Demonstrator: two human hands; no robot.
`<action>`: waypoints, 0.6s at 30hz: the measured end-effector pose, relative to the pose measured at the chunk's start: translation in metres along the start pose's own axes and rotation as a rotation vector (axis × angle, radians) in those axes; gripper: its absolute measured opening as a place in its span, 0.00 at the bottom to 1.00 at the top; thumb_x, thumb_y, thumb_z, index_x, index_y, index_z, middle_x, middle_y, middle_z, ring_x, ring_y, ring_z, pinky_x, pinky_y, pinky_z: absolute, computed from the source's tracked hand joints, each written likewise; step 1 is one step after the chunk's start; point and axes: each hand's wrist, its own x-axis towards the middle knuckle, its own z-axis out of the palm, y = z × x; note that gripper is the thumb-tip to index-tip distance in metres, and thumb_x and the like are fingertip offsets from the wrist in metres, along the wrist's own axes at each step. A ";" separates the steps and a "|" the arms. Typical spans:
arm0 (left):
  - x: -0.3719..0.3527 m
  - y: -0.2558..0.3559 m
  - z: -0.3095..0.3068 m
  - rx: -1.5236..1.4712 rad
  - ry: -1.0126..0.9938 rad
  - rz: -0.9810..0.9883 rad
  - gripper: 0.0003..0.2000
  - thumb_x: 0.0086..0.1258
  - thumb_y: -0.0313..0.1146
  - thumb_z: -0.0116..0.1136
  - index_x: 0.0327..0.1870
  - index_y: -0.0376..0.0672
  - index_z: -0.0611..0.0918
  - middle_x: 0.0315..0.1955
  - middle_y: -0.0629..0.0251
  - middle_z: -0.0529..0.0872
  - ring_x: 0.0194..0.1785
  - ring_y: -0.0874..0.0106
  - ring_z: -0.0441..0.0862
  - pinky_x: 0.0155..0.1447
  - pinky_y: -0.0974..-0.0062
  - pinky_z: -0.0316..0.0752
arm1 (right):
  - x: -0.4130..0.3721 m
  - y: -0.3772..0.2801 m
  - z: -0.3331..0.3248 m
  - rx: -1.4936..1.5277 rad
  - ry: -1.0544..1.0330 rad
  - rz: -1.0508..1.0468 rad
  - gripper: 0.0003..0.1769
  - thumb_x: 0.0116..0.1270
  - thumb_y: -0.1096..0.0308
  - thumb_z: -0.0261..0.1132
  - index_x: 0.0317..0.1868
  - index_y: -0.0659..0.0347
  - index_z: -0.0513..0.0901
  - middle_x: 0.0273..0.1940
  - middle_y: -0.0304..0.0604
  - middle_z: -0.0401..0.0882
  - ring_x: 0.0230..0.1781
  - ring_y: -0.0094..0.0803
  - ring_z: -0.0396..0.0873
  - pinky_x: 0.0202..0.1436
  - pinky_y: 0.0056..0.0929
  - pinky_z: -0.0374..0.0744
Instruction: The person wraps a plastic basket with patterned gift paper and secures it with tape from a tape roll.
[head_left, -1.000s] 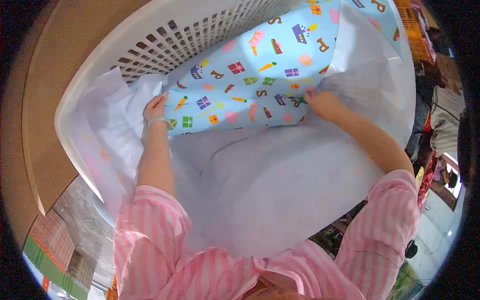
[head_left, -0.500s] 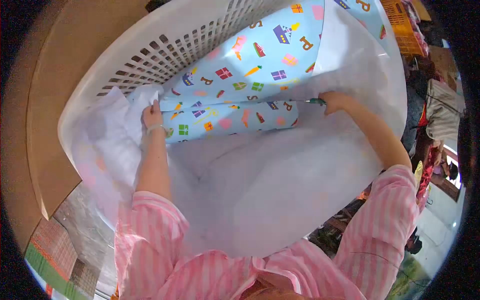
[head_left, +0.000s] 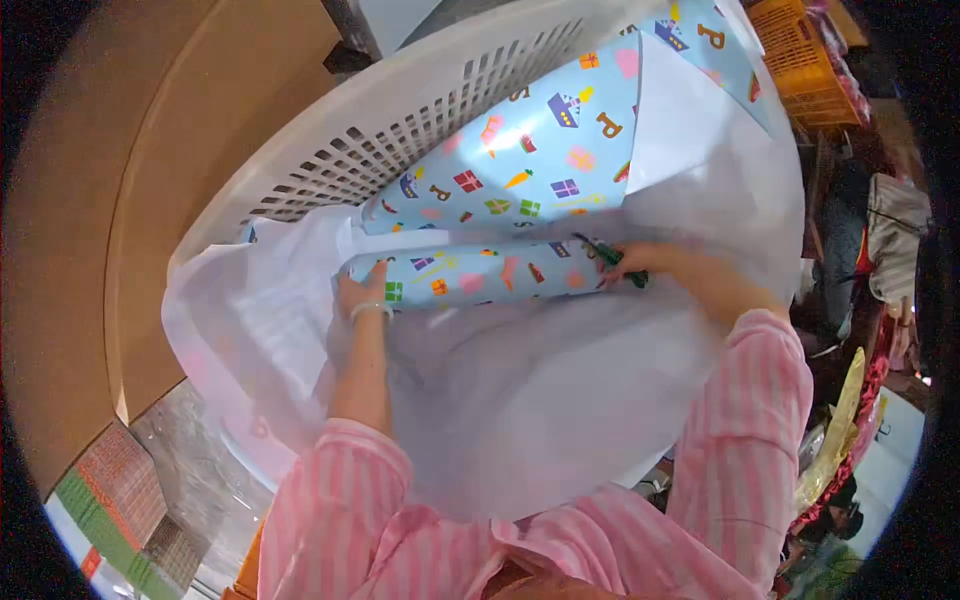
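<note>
A light-blue plastic-looking sheet (head_left: 545, 150) printed with boats, gifts, carrots and letters lies in a large white basket (head_left: 300, 165). In front of it is a narrow strip (head_left: 465, 275) of the same print, with a gap showing between the two. My left hand (head_left: 362, 290) is closed on the strip's left end, the thumb on top. Green-handled scissors (head_left: 630, 275) are in my right hand (head_left: 632, 260), their dark tip pointing up and left over the strip's right end. My right fingers also touch that end.
White sheeting (head_left: 560, 400) fills the basket and drapes over its left rim. Brown cardboard (head_left: 60, 200) stands at left. Beyond the right rim are an orange crate (head_left: 800, 65), a striped cloth (head_left: 898, 235) and piled items.
The strip has come apart from the larger sheet and moved towards me. My right hand has moved down and left, turning the scissors upward. My left hand has shifted right and down.
</note>
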 end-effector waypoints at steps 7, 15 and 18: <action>0.014 0.006 -0.011 0.116 -0.141 -0.113 0.48 0.35 0.60 0.70 0.58 0.37 0.70 0.58 0.48 0.69 0.60 0.57 0.68 0.62 0.64 0.65 | 0.014 0.010 0.006 0.580 -0.039 -0.039 0.12 0.56 0.70 0.67 0.40 0.58 0.77 0.34 0.36 0.77 0.36 0.25 0.77 0.38 0.21 0.76; 0.025 -0.002 -0.004 0.092 -0.228 -0.146 0.46 0.34 0.62 0.69 0.55 0.37 0.73 0.51 0.50 0.76 0.56 0.56 0.72 0.59 0.66 0.68 | 0.007 0.004 0.006 0.720 -0.091 0.023 0.13 0.57 0.65 0.66 0.41 0.57 0.75 0.32 0.35 0.75 0.33 0.24 0.77 0.34 0.23 0.73; 0.025 -0.004 -0.003 0.288 -0.097 -0.074 0.44 0.35 0.63 0.68 0.52 0.38 0.75 0.48 0.52 0.79 0.50 0.59 0.77 0.53 0.67 0.73 | -0.003 -0.008 0.008 0.708 -0.003 -0.065 0.13 0.57 0.65 0.66 0.40 0.57 0.75 0.30 0.34 0.75 0.30 0.22 0.76 0.30 0.21 0.73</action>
